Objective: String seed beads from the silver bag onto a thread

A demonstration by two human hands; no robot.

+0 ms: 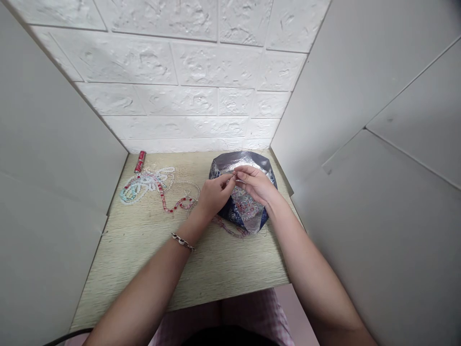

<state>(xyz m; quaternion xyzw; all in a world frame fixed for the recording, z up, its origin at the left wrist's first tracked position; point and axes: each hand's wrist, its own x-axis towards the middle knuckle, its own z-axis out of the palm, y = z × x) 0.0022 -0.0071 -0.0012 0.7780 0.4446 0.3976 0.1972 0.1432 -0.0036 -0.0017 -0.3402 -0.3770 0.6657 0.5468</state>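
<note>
The tiny item (236,175) pinched by the left hand (216,193) and right hand (256,186) together could drop if a grip slackened, vanishing among the loose beads (247,204) below. It is too small to make out; the beads look glossy, pink, white and pale blue. The 2 hands meet over the silver-lined bag (245,158) holding them; leftward, a red-and-pink beaded strand (170,210) lies on the wood-grain tabletop (230,269).

The dark blue patterned bag (248,160) (silvery inside) sits wide open on the table (219,269). Small beads (246,203), pink and pale, lie heaped within it.
</note>
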